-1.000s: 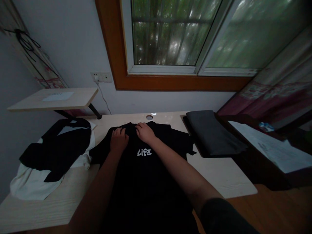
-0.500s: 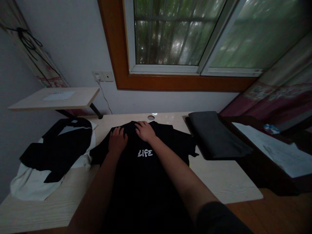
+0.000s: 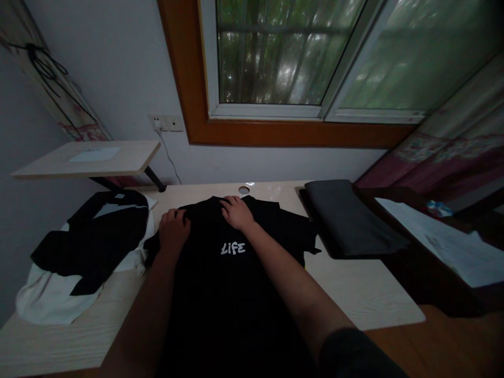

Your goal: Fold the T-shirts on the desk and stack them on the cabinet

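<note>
A black T-shirt [image 3: 236, 294] lies spread on the table, its collar toward the wall and its white lettering [image 3: 232, 248] upside down from where I look. My right hand [image 3: 237, 212] rests on the cloth beside the neckline, palm down, with the fingers apart. On the left shoulder, near the sleeve, my left hand [image 3: 175, 229] lies over the fabric with its fingers loosely spread. The shirt's lower part runs toward me between my forearms and fades into dark. A bit of yellow shows at its right edge.
Black and white clothes [image 3: 106, 236] lie to the left, before a small raised shelf [image 3: 137, 160] holding a paper. A dark grey folded item [image 3: 350, 220] lies at the right of the wooden table [image 3: 378, 299]. Beyond it are white sheets [image 3: 444, 241]. A window stands behind.
My left hand has slid left along the shoulder toward the sleeve. The lettering has shifted slightly left. My right hand has stayed near the neckline, moving only a little.
</note>
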Available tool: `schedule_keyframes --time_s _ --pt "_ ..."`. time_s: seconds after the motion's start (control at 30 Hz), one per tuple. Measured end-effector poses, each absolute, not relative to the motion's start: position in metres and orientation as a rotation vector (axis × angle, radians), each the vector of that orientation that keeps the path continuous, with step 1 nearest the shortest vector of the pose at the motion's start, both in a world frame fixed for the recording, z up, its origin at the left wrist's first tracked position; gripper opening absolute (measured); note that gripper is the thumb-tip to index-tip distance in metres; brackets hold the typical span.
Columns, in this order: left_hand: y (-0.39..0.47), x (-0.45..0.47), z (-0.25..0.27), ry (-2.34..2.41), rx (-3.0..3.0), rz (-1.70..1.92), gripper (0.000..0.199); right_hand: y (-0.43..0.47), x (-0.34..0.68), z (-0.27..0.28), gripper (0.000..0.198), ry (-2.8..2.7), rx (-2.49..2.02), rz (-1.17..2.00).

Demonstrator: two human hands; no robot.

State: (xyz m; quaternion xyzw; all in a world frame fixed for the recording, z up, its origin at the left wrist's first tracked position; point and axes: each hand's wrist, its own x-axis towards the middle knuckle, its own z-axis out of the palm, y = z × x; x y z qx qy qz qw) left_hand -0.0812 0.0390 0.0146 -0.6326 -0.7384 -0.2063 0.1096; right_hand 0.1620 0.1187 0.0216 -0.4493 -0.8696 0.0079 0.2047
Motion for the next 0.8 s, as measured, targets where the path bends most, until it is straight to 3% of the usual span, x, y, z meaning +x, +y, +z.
schedule_keyframes --time_s 0.3,0.53,0.7,0.8 --pt "0.0 -0.156 0.024 -2.262 -1.839 -0.754 0.054 0.115 0.191 0.02 0.039 -2.426 -1.233 0.048" --pt "-0.022 -0.194 0.029 -2.483 -2.106 -0.85 0.044 0.116 0.226 0.016 0.037 -2.401 -1.186 0.066" --pt "-0.044 -0.209 0.037 -2.633 -2.43 -1.002 0.069 0.115 0.252 0.012 0.035 -2.374 -1.19 0.092" --pt "-0.052 -0.213 0.04 -2.629 -2.517 -1.022 0.072 0.112 0.261 0.011 0.034 -2.37 -1.18 0.101"
